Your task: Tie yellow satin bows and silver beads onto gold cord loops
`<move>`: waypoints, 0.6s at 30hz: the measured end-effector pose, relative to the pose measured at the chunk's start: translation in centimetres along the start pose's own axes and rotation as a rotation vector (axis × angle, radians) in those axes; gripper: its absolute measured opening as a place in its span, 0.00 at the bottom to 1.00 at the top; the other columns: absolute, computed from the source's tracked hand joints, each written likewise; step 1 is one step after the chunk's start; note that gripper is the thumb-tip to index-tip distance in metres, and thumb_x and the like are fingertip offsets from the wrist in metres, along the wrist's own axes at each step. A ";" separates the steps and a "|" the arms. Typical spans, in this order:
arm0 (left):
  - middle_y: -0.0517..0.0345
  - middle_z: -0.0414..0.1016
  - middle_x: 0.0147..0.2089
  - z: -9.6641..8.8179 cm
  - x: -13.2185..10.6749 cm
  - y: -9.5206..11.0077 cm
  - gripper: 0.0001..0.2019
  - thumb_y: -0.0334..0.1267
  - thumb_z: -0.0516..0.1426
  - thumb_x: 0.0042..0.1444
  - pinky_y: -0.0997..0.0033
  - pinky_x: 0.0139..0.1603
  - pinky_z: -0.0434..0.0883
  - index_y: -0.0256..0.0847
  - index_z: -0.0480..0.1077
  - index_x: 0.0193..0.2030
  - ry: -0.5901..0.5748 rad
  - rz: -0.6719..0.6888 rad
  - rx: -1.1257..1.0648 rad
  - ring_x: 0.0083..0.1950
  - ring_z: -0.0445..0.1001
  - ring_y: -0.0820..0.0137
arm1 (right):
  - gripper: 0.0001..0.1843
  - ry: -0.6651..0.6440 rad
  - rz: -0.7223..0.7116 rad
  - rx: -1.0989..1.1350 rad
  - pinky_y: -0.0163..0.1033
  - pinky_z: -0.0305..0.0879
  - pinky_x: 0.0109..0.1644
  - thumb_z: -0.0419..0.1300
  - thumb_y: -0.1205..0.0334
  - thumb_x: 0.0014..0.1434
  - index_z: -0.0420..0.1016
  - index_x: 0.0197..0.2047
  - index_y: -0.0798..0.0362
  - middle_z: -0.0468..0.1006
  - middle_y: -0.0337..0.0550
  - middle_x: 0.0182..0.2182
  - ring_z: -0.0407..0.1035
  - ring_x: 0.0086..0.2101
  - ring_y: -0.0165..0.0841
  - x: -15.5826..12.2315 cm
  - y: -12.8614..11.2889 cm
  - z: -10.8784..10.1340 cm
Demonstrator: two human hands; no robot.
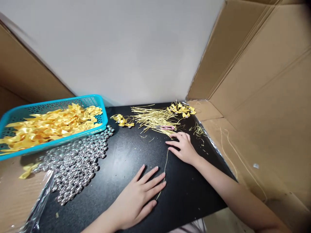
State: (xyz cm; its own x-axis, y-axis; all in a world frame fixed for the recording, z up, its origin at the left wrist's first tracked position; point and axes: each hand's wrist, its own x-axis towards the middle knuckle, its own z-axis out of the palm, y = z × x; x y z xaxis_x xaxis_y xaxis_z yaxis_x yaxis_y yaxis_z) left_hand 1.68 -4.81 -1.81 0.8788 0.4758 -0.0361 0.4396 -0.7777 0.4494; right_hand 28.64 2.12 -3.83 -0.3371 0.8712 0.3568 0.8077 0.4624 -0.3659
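My left hand (139,195) lies flat on the black work surface (126,152), fingers stretched out and apart, fingertips touching a thin gold string (166,165). My right hand (182,147) rests farther back, fingers spread and pressing on the upper end of that same string. Just beyond it lies a pile of cut gold strings (154,118) with a pink tool (167,127) lying on it. Small finished yellow bows (122,120) lie to the left of the pile, and more bows (182,109) sit at the back right.
A teal plastic basket (99,105) full of yellow ribbon bows stands at the left. In front of it spreads a heap of silver beads (75,165). Cardboard walls (262,71) close in the right and left sides; a white wall is behind.
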 end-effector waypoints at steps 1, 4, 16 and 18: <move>0.61 0.51 0.72 0.0 0.0 -0.1 0.32 0.33 0.51 0.60 0.37 0.69 0.43 0.55 0.49 0.69 -0.008 -0.006 0.011 0.72 0.47 0.55 | 0.11 0.019 -0.001 0.003 0.54 0.53 0.57 0.61 0.60 0.59 0.79 0.46 0.45 0.74 0.46 0.50 0.60 0.52 0.41 0.0 -0.1 -0.1; 0.59 0.45 0.74 0.3 -0.2 -0.5 0.33 0.32 0.50 0.60 0.36 0.68 0.45 0.54 0.45 0.70 0.030 -0.073 0.061 0.73 0.45 0.54 | 0.10 0.077 -0.034 0.031 0.52 0.55 0.55 0.60 0.61 0.59 0.79 0.44 0.47 0.74 0.46 0.48 0.61 0.50 0.40 0.0 -0.9 -0.4; 0.57 0.36 0.75 1.1 -0.8 -1.0 0.36 0.25 0.48 0.56 0.36 0.66 0.50 0.55 0.47 0.70 0.193 -0.242 0.218 0.73 0.43 0.49 | 0.11 -0.172 -0.475 0.071 0.50 0.46 0.54 0.59 0.54 0.60 0.76 0.45 0.41 0.76 0.38 0.45 0.61 0.45 0.36 -4.4 -6.8 0.8; 0.56 0.36 0.75 1.3 -1.2 -0.8 0.34 0.27 0.48 0.58 0.37 0.65 0.51 0.55 0.47 0.70 0.202 -0.244 0.259 0.73 0.43 0.49 | 0.11 -0.202 -0.487 0.059 0.50 0.45 0.54 0.57 0.53 0.62 0.75 0.47 0.42 0.76 0.38 0.43 0.60 0.44 0.35 -4.8 -6.4 0.4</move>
State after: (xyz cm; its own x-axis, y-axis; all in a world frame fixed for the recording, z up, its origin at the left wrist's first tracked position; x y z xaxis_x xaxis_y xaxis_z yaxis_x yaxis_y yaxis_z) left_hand 0.47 -5.27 -3.28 0.7003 0.7100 0.0742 0.6853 -0.6977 0.2087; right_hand 24.87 -5.01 -3.55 -0.7577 0.5650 0.3267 0.5077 0.8248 -0.2488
